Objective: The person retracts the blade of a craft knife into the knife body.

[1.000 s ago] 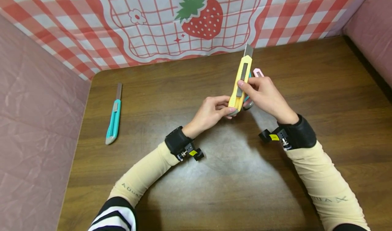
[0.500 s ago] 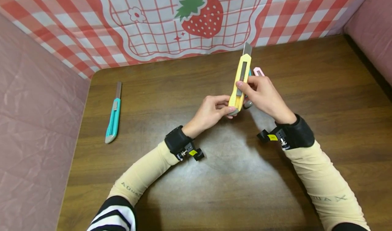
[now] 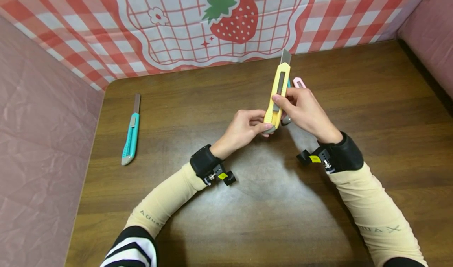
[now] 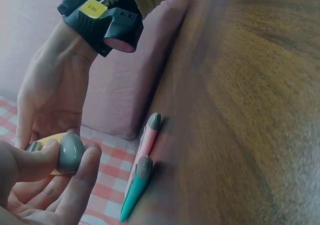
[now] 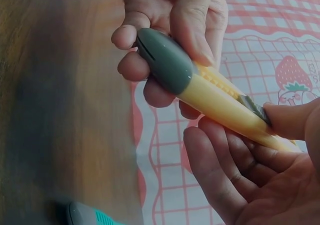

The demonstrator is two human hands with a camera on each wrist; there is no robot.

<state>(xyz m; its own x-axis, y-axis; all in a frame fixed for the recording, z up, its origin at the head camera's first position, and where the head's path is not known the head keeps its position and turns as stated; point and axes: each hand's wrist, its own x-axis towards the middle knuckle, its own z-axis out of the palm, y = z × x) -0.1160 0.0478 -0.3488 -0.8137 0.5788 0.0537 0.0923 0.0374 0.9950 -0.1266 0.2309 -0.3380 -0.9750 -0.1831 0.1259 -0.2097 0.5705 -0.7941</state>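
A yellow utility knife [image 3: 277, 90] with a grey end cap is held up over the table, its blade [image 3: 286, 57] extended and pointing away. My left hand [image 3: 244, 131] pinches its lower end between thumb and fingers, close to the grey cap [image 4: 71, 153]. Higher up the handle, my right hand [image 3: 306, 111] grips the body. The right thumb rests on the dark slider [image 5: 254, 109], as the right wrist view shows. Behind the knife and right hand lie a teal utility knife [image 4: 134, 192] and a pink utility knife [image 4: 146, 140], both partly hidden in the head view.
Another teal utility knife [image 3: 131, 139] lies at the left of the wooden table [image 3: 247, 220], its blade out. A red-and-white checked cloth with a strawberry print [image 3: 235, 21] hangs along the far edge. Pink fabric covers [image 3: 42, 141] border both sides.
Both hands keep their hold on the yellow utility knife, with almost no motion. The whole head view has shifted up very slightly since one second ago.
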